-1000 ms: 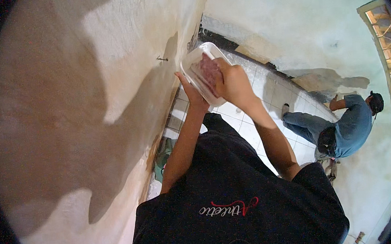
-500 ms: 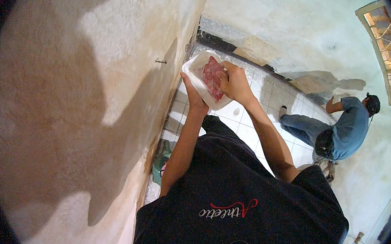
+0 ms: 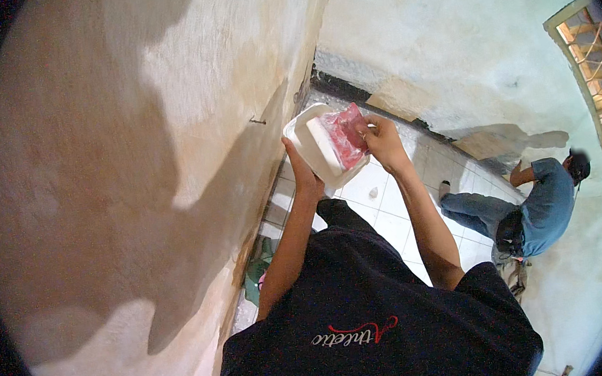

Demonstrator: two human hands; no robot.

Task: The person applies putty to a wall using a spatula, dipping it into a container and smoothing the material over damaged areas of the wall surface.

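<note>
A pale rectangular plastic tub (image 3: 305,141) is held up in front of me near the corner of the room. My left hand (image 3: 304,172) is closed round its near left side, the thumb along the wall and the other fingers hidden underneath. Between the fingers and thumb of my right hand (image 3: 386,145) is a flat red sheet smeared with white (image 3: 345,132), tilted up over the tub's right side. A white strip shows along the sheet's left edge; whether it belongs to it I cannot tell.
A rough plastered wall (image 3: 99,177) rises close on my left, with a nail (image 3: 258,121) sticking out. White floor tiles (image 3: 368,214) lie below. At the right a person in a blue shirt (image 3: 547,202) bends toward the far wall. Green cloth (image 3: 257,270) lies by the left wall's foot.
My right hand has moved right and lifted the red sheet up from inside the tub, baring more of the tub's pale interior. The left hand still holds the tub.
</note>
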